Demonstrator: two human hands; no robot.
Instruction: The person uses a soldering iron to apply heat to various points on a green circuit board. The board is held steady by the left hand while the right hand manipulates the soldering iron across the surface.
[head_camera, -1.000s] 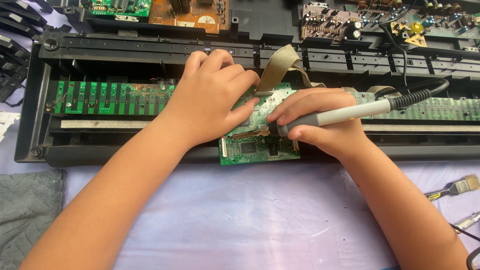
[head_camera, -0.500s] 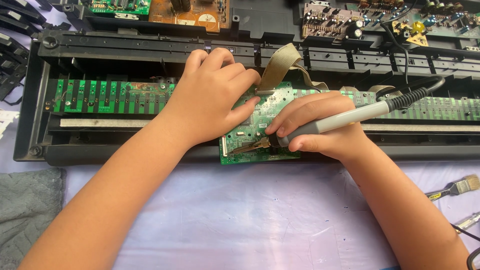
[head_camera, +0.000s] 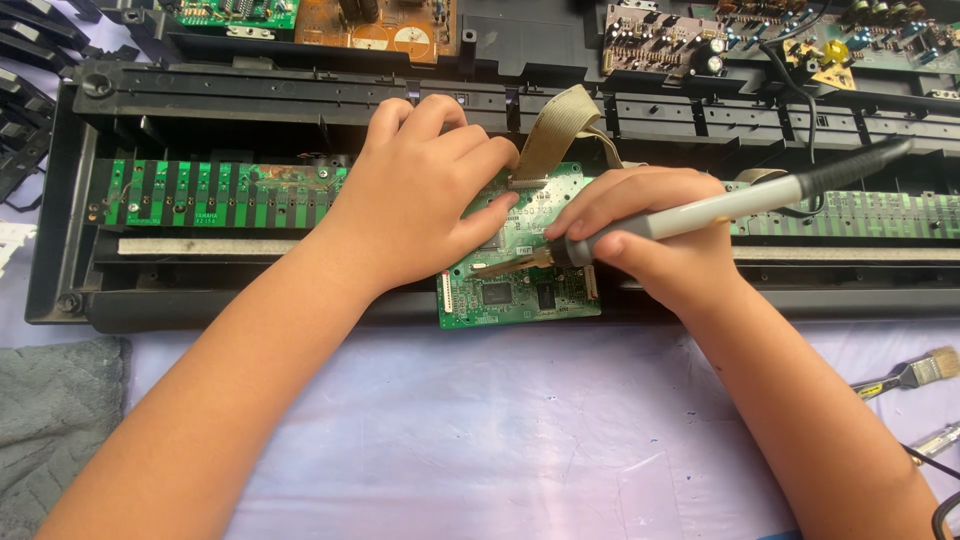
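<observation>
While the long black plastic keyboard chassis (head_camera: 300, 110) spans the whole width of the pale lilac table cover (head_camera: 480, 440), one small green circuit board (head_camera: 520, 290) lies tilted on its front rail, between the two hands. The left hand (head_camera: 420, 205) rests palm-down on the board's left part, fingers curled and close together, thumb stretched along the board toward the iron's tip. The right hand (head_camera: 650, 235) pinches one grey-handled soldering iron (head_camera: 700, 210) between thumb and fingers, like a pen; its metal tip touches the board just beside the left thumb. One beige flat ribbon cable (head_camera: 555, 130) rises from the board's top edge behind the fingers. Two long green strip boards (head_camera: 220, 190) lie inside the chassis, partly hidden by the hands. One small bristle paintbrush (head_camera: 910, 375) lies at the right, well apart.
</observation>
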